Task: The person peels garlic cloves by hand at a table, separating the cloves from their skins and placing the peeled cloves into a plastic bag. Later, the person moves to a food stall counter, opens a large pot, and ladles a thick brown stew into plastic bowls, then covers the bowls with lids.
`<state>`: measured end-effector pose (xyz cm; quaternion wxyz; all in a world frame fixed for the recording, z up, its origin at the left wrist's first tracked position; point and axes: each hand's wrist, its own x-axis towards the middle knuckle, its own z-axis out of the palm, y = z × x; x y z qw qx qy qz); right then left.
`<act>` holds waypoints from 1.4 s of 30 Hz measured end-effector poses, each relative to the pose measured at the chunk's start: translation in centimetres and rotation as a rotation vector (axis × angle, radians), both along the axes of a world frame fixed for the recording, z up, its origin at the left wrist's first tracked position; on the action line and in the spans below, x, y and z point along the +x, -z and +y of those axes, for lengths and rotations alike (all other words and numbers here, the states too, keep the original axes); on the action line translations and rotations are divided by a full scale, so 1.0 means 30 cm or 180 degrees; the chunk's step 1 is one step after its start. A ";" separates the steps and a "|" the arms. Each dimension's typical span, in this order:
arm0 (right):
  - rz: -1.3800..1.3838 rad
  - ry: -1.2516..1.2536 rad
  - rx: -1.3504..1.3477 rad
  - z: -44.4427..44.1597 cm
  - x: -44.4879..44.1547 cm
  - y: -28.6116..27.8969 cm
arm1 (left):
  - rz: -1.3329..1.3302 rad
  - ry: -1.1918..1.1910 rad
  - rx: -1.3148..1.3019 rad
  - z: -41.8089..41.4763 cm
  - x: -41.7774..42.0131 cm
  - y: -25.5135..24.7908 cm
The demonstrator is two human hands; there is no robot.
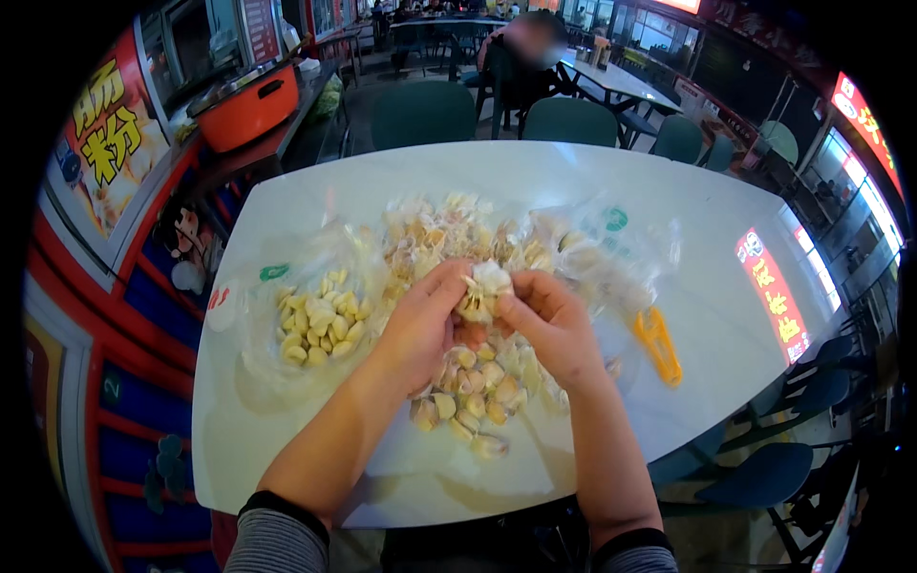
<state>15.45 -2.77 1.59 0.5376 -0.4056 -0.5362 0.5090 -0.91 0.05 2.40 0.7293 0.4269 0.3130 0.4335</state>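
Both my hands meet over the middle of a white table (688, 236). Between them is a garlic bulb (486, 290), partly split; my left hand (433, 315) grips its left side and my right hand (551, 322) has thumb and fingers at its right side. Unpeeled garlic cloves (469, 394) lie in a loose heap just below the hands. To the left, peeled cloves (322, 319) rest in a clear plastic bag (261, 344). Beyond the hands spreads a pile of papery garlic skins (437, 229).
Another clear plastic bag (609, 251) with contents I cannot make out lies right of the skins. A yellow plastic-handled tool (658, 347), perhaps a peeler, is at the right. Green chairs (423, 114) stand around the table. An orange pot (251, 107) sits on a side counter; a person sits farther off.
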 end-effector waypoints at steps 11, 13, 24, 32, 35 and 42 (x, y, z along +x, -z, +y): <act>0.0560 -0.0540 -0.0679 0.001 -0.009 -0.005 | 0.0847 -0.0175 0.0970 -0.019 -0.004 0.008; 0.0694 -0.0449 -0.0860 0.001 -0.010 0.004 | 0.0827 -0.0132 0.0839 -0.022 0.003 0.016; 0.1062 -0.0376 -0.1057 0.007 -0.033 0.037 | 0.1896 -0.0485 0.2308 -0.058 0.012 -0.022; 0.0709 0.0003 -0.0895 -0.016 -0.053 0.036 | 0.1858 -0.0462 0.2145 -0.063 0.016 -0.003; 0.1015 -0.0399 -0.1060 0.002 -0.032 0.017 | 0.1300 -0.0448 0.1797 -0.049 0.007 0.000; 0.1183 -0.0591 -0.0804 -0.026 -0.040 -0.028 | 0.0880 -0.0357 0.1621 -0.040 -0.016 -0.031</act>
